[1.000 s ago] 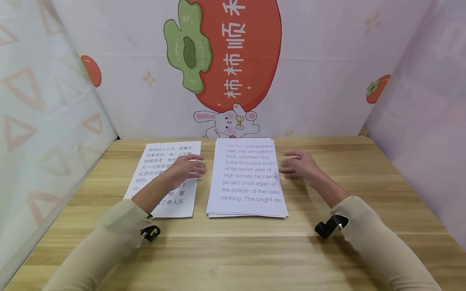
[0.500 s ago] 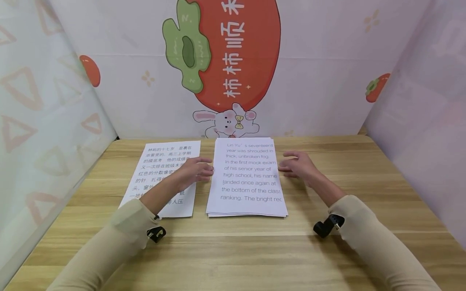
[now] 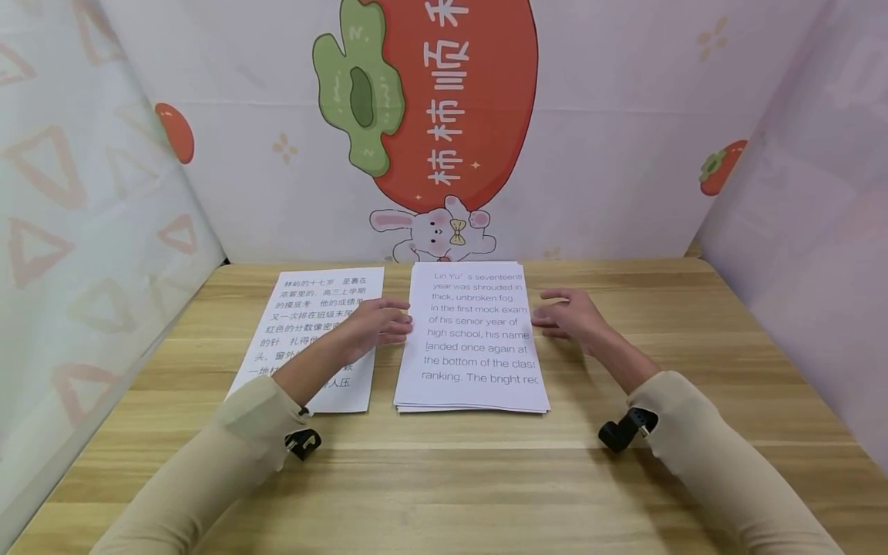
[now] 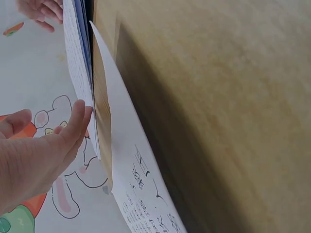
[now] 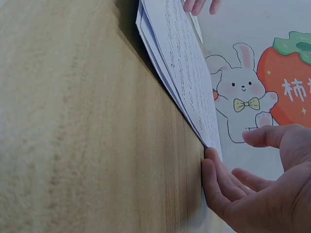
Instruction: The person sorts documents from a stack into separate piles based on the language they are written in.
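A stack of white paper sheets [image 3: 472, 339] with English print lies in the middle of the table, its lower edges slightly uneven. My left hand [image 3: 375, 325] is at the stack's left edge, fingertips touching it, the forearm passing over a separate sheet with Chinese print [image 3: 312, 308]. On the other side, my right hand [image 3: 570, 320] has its fingertips at the stack's right edge. In the right wrist view the right fingers [image 5: 211, 179] touch the edges of the sheets, thumb apart. The left wrist view shows the left fingers [image 4: 77, 121] extended against the stack, thumb raised. Neither hand grips anything.
The wooden table [image 3: 458, 486] carries both the stack and the Chinese sheet. A white backdrop [image 3: 610, 154] with a persimmon and rabbit print stands right behind the papers. Pale side curtains [image 3: 83, 231] flank the table. Each wrist wears a small black camera [image 3: 624, 430].
My left hand has moved right from over the Chinese sheet to the stack's left edge. The right hand stays nearly still at the right edge. The papers have not visibly shifted.
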Action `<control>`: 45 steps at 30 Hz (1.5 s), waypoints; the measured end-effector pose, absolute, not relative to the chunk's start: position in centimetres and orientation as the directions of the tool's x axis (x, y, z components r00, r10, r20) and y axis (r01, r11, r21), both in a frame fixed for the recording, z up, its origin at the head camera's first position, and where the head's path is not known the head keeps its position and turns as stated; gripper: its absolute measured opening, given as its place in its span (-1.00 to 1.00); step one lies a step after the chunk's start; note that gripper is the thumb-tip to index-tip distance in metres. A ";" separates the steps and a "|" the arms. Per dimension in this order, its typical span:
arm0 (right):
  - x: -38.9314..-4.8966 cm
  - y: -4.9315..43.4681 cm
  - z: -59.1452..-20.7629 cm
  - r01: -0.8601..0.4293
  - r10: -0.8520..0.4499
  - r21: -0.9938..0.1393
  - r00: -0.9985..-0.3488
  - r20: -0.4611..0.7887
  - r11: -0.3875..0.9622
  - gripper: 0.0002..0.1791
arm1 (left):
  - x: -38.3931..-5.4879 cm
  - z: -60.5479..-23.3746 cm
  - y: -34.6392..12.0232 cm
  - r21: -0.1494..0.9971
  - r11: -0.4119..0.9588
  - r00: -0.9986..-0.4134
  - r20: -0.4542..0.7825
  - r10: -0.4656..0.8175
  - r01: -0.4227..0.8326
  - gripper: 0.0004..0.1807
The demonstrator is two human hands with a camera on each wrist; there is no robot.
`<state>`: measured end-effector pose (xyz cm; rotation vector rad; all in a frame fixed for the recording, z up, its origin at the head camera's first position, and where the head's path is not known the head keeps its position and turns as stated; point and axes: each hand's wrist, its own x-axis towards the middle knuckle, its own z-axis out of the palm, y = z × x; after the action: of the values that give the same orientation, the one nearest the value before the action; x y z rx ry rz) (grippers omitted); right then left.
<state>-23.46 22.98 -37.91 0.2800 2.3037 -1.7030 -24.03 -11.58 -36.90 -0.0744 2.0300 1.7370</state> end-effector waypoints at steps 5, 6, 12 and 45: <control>-23.5 23.0 -37.9 0.312 -0.004 -0.904 -0.945 -0.328 0.293 -0.30 | -24.2 -37.0 -11.5 0.916 0.194 -0.886 -0.391 0.248 -0.350 -0.49; -23.5 22.9 -37.9 0.313 -0.005 -0.903 -0.944 -0.328 0.294 -0.30 | -24.2 -37.0 -11.5 0.914 0.200 -0.887 -0.395 0.239 -0.353 -0.49; -23.4 23.0 -37.8 0.318 -0.004 -0.905 -0.943 -0.333 0.281 -0.30 | -24.3 -36.5 -11.4 0.897 0.241 -0.892 -0.415 0.179 -0.370 -0.48; -23.2 22.7 -37.5 0.252 -0.073 -0.914 -0.955 -0.289 0.319 -0.32 | -24.2 -36.2 -11.1 0.911 0.185 -0.893 -0.402 0.200 -0.369 -0.46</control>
<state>-23.22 22.67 -37.54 0.1617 2.3118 -1.6778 -24.21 -11.14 -36.21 -0.1582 2.0331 1.7554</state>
